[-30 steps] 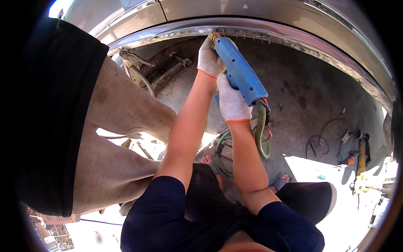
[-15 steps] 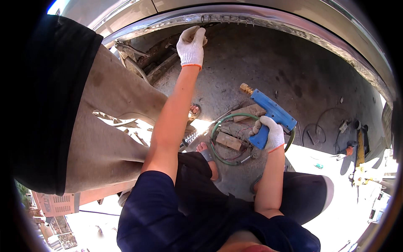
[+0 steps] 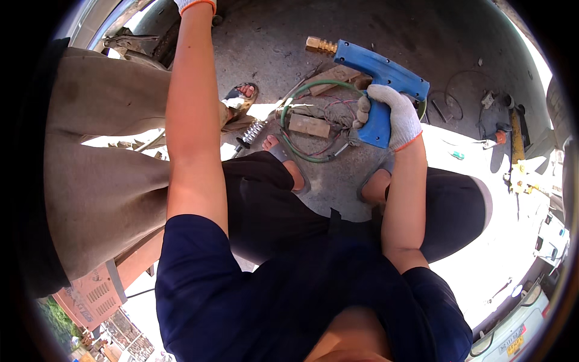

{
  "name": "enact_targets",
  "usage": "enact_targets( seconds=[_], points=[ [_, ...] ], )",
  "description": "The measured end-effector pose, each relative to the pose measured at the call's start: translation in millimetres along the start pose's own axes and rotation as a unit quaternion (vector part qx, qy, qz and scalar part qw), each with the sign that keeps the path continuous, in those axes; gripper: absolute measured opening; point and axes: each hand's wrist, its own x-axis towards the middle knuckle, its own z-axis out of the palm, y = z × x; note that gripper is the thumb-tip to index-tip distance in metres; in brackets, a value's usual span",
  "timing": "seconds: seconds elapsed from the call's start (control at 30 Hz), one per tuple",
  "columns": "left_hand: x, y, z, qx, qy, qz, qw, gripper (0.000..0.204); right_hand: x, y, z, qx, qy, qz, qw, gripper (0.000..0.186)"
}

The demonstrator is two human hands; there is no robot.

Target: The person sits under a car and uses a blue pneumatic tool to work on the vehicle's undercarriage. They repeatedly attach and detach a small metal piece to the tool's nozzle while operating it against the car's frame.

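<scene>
A blue pistol-shaped spot-welding gun with a brass tip is held by its grip in my right hand. This hand wears a white knit glove with an orange cuff, its fingers wrapped round the handle. The gun's tip points left, slightly up, above the concrete floor. Below it a green cable loops on the ground. My left arm reaches to the upper left, where only the cuff end of my gloved left hand shows at the top edge. Its fingers, and anything they touch, lie out of view.
A person in tan trousers stands close on my left, a sandalled foot near the coil spring. Wood blocks and wires lie ahead of my feet. An orange-red machine is lower left; a yellow tool lies right.
The view has shifted, and the car's lower edge with its row of small rings has left the frame. My left hand has gone up to the top edge. The gun stays in my right hand.
</scene>
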Motion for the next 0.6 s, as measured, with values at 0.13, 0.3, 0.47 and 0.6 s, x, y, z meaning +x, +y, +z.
enact_targets(
  seconds=[0.13, 0.3, 0.47, 0.6],
  points=[
    [-22, 18, -1, 0.001, -0.029, -0.022, 0.999, 0.023, 2, -26, -17, -0.159, 0.053, -0.001, 0.986, 0.037],
    [-30, 22, -17, -0.003, -0.097, -0.092, 0.991, 0.025, 29, -71, -26, -0.472, 0.019, -0.047, 0.880, 0.056],
    [-62, 34, -52, 0.368, -0.330, -0.184, 0.849, 0.030, 101, -98, -26, -0.620, -0.071, 0.052, 0.780, 0.041],
    [-90, 27, -57, 0.483, -0.492, -0.259, 0.676, 0.043, 113, -94, -68, -0.735, -0.025, 0.129, 0.666, 0.022]
  ],
)
